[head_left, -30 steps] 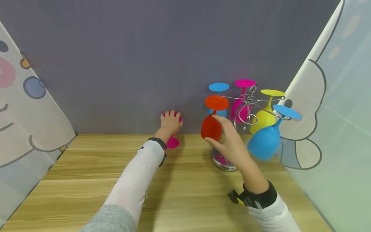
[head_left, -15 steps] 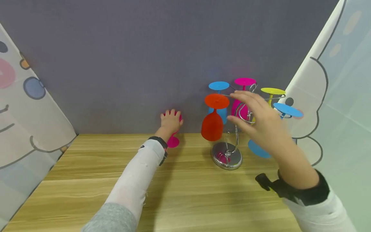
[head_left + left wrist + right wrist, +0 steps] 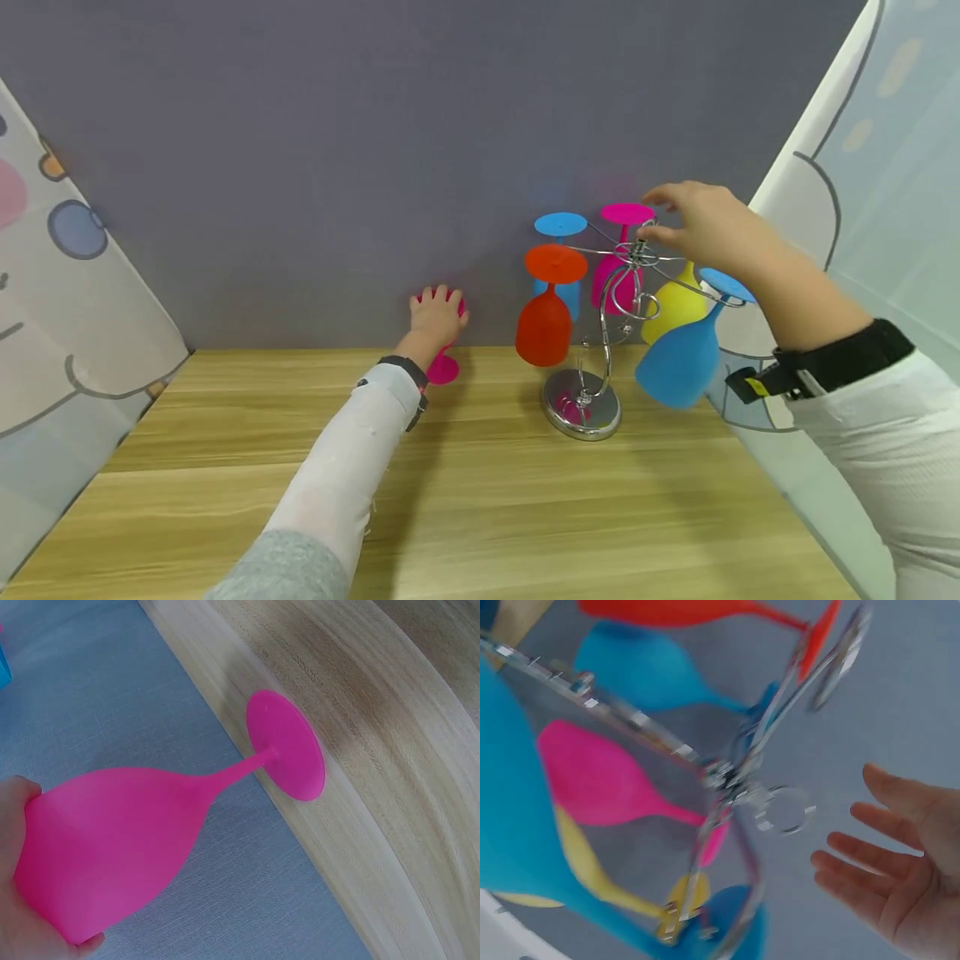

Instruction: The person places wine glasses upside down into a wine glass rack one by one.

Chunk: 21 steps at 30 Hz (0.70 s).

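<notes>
Goblets: five hang on the rack (image 3: pixel 611 275); one pink goblet (image 3: pixel 112 851) stands apart.

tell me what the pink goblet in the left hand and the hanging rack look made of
Pink stemmed goblet: probably silicone or soft plastic; opaque, matte, uniformly coloured, no glassy glints. Wire goblet rack: chromed or polished metal; thin bent wire and a mirror-bright round base.

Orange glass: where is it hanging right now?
In the head view the orange glass hangs upside down on the rack's left side, in front of a blue glass.
</notes>
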{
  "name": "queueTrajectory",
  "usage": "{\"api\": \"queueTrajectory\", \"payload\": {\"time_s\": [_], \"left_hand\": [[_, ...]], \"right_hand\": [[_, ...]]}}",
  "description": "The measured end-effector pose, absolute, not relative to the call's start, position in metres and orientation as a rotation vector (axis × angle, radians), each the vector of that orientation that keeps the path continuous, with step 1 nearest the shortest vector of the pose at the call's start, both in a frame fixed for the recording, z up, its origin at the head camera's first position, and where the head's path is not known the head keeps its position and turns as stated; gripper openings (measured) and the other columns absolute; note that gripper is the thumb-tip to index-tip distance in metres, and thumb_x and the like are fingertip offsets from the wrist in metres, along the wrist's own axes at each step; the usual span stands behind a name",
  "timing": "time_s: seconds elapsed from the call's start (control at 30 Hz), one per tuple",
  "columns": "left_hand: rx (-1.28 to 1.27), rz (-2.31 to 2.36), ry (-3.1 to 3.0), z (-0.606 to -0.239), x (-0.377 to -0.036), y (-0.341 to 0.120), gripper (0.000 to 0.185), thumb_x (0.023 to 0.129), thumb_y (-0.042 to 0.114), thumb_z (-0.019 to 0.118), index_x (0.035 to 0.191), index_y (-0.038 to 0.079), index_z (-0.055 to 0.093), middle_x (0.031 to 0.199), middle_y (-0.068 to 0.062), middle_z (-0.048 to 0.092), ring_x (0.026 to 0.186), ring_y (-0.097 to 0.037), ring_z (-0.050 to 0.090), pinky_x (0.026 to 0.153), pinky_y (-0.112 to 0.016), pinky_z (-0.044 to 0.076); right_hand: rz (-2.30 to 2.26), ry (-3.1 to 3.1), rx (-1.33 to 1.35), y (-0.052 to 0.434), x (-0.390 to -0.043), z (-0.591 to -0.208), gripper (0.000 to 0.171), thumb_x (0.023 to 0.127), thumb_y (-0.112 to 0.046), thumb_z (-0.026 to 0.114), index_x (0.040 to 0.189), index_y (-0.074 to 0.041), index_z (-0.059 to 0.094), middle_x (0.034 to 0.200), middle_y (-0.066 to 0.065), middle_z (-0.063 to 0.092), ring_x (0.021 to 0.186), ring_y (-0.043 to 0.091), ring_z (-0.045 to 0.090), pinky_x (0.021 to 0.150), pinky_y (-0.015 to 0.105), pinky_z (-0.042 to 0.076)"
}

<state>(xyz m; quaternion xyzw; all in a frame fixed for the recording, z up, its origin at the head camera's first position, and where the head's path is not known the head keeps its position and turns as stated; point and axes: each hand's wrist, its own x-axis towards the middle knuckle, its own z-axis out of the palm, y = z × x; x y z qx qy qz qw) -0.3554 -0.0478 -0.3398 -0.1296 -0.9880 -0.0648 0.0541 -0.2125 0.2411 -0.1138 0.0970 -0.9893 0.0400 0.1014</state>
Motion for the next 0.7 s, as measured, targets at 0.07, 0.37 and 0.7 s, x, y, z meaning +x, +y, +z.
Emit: {"api": "queueTrajectory", "payload": {"time_s": [0.07, 0.37, 0.7], "left_hand": [[-0.392, -0.197, -3.011, -0.339, -0.355, -0.048, 0.056, 0.1, 0.04, 0.045, 0.148, 0.016, 0.032, 0.151, -0.014, 0.03, 0.141, -0.039, 0.025, 0.113, -0.06, 0.022], [-0.381, -0.161, -3.003, -0.347, -0.363, -0.048, 0.055, 0.099, 0.041, 0.045, 0.147, 0.016, 0.034, 0.149, -0.014, 0.033, 0.139, -0.039, 0.028, 0.111, -0.061, 0.025], [-0.382, -0.152, -2.981, -0.345, -0.357, -0.047, 0.053, 0.099, 0.041, 0.045, 0.146, 0.017, 0.036, 0.147, -0.014, 0.034, 0.137, -0.039, 0.029, 0.111, -0.059, 0.026]], "right_hand": [[0.132, -2.969, 0.28, 0.246, -0.223, -0.115, 0.057, 0.098, -0.029, 0.055, 0.144, 0.001, 0.038, 0.139, 0.031, 0.043, 0.126, 0.049, 0.04, 0.099, 0.065, 0.039], [0.129, -2.98, 0.36, 0.254, -0.245, -0.127, 0.042, 0.097, -0.019, 0.057, 0.129, 0.008, 0.052, 0.122, 0.032, 0.056, 0.114, 0.049, 0.05, 0.095, 0.06, 0.045], [0.088, -2.887, 0.301, 0.253, -0.248, -0.133, 0.038, 0.099, -0.022, 0.055, 0.117, 0.011, 0.06, 0.109, 0.03, 0.063, 0.102, 0.046, 0.057, 0.088, 0.056, 0.048]]}}
